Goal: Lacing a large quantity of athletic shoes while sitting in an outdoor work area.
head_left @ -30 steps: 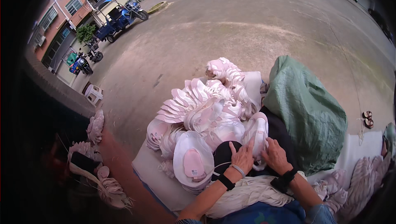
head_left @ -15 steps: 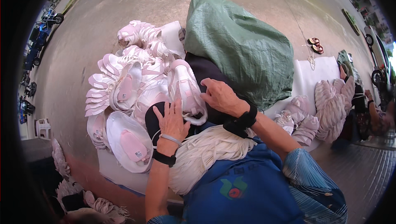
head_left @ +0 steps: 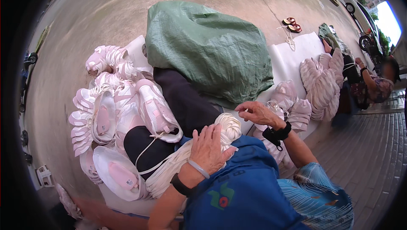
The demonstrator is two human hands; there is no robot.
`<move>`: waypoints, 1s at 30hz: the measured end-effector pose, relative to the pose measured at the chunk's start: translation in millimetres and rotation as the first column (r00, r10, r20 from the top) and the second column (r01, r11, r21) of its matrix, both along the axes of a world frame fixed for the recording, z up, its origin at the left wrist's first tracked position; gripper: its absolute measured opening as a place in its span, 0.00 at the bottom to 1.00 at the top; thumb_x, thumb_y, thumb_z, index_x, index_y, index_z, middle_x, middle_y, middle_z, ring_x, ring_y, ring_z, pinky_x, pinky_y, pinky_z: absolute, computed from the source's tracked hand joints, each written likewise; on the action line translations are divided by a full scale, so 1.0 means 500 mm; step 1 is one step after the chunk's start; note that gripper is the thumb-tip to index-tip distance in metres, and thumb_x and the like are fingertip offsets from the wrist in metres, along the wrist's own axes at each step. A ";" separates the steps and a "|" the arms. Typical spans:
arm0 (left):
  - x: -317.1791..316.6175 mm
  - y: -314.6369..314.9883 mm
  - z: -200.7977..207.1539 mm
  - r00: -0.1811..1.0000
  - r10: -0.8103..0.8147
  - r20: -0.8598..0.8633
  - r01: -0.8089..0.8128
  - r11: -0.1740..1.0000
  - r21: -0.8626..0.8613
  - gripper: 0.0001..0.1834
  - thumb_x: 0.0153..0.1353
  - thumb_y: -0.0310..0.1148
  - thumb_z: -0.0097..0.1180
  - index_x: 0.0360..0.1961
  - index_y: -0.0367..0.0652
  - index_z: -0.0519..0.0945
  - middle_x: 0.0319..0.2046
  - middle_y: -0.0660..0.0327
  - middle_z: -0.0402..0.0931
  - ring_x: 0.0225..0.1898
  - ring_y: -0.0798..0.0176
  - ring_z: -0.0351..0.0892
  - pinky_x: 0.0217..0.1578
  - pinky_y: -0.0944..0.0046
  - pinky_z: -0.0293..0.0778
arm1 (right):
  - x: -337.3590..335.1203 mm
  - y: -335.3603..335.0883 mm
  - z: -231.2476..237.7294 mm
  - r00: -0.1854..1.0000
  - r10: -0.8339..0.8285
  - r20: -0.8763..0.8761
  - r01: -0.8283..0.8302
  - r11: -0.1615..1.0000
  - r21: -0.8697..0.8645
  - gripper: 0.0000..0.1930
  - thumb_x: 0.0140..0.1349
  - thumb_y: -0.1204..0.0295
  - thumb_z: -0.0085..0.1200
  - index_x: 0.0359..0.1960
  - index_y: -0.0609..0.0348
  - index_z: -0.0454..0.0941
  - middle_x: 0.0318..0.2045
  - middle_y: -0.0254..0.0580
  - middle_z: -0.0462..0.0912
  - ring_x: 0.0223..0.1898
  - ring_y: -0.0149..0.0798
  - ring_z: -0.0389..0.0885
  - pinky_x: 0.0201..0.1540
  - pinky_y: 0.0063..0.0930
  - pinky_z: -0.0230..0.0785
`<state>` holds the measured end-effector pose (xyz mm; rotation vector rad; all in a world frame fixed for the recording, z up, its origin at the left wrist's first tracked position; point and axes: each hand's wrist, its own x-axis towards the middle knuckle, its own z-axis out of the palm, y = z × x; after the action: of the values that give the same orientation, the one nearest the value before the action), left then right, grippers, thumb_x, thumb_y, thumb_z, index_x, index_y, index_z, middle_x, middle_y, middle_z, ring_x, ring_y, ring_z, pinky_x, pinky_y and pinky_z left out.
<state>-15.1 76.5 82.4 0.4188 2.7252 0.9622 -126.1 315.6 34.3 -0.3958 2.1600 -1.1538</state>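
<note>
A bundle of white shoelaces lies across my lap on a blue apron. Flat on top of it rests my left hand, fingers stretched out. My right hand hovers just beyond the bundle's right end, its fingers slightly bent and apart, with nothing visible in them. Left of the bundle, a pink and white sneaker upper leans between my black-clad legs. A single lace loops from its toe end over my left knee.
More pink and white shoe uppers are heaped on the left. A green woven sack stands ahead. To the right are bundled uppers on a white sheet, a seated person and sandals on the ground.
The view has swung to the right. My left hand has gone from beside the sneaker upper onto the lace bundle. My right hand has moved right and nearer, off my dark trouser leg.
</note>
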 end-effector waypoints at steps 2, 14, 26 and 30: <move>0.002 0.024 -0.025 1.000 -0.002 0.009 0.002 1.000 -0.003 0.39 0.55 0.44 0.62 0.61 0.33 0.60 0.58 0.41 0.63 0.60 0.39 0.62 0.59 0.40 0.58 | 0.016 -0.021 -0.008 0.999 -0.019 0.040 0.021 0.998 -0.056 0.14 0.62 0.67 0.52 0.43 0.63 0.79 0.29 0.42 0.82 0.30 0.32 0.80 0.35 0.28 0.72; 0.021 0.022 -0.037 0.995 -0.082 -0.061 0.081 0.997 -0.009 0.46 0.48 0.31 0.64 0.68 0.43 0.54 0.62 0.46 0.58 0.61 0.38 0.60 0.59 0.39 0.58 | 0.006 -0.034 -0.012 0.990 -0.016 0.140 0.044 0.979 -0.199 0.11 0.60 0.69 0.56 0.38 0.66 0.80 0.24 0.35 0.81 0.27 0.24 0.76 0.32 0.21 0.70; 0.030 0.023 -0.049 0.995 0.005 -0.099 -0.004 1.000 0.012 0.44 0.48 0.30 0.61 0.68 0.47 0.55 0.61 0.45 0.59 0.60 0.39 0.60 0.60 0.40 0.57 | -0.009 -0.024 0.015 0.902 0.009 0.432 0.108 0.963 -0.246 0.12 0.64 0.68 0.54 0.43 0.62 0.79 0.30 0.26 0.79 0.28 0.19 0.73 0.33 0.14 0.66; 0.029 0.020 -0.053 0.995 -0.001 -0.097 0.004 0.999 0.036 0.44 0.49 0.30 0.60 0.68 0.48 0.56 0.61 0.45 0.60 0.60 0.38 0.61 0.60 0.39 0.57 | -0.021 -0.024 0.018 0.916 0.050 0.398 0.021 0.985 -0.171 0.11 0.64 0.67 0.53 0.42 0.62 0.79 0.29 0.25 0.79 0.27 0.19 0.72 0.32 0.13 0.65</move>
<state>-0.4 86.6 55.8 0.4874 2.7969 1.0169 -136.8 303.7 43.2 -0.2226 1.7055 -1.2919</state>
